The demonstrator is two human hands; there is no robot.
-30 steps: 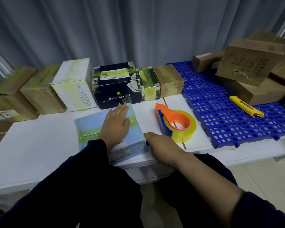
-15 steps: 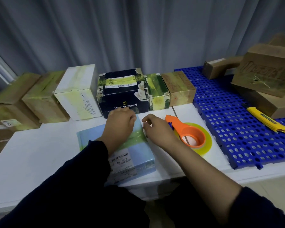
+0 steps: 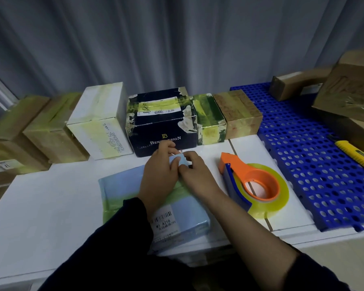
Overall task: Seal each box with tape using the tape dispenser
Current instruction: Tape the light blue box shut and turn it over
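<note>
Pinching one blue box (image 3: 122, 185): left hand (image 3: 158, 177) and right hand (image 3: 195, 175), one tape dispenser (image 3: 237, 173) beside.

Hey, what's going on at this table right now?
A person is working on a flat light-blue box on the white table. The left hand and right hand both pinch at its far corner. The orange tape dispenser lies untouched just to the right. A row of taped boxes lines the back, and a yellow utility knife sits on the blue perforated mat.
</note>
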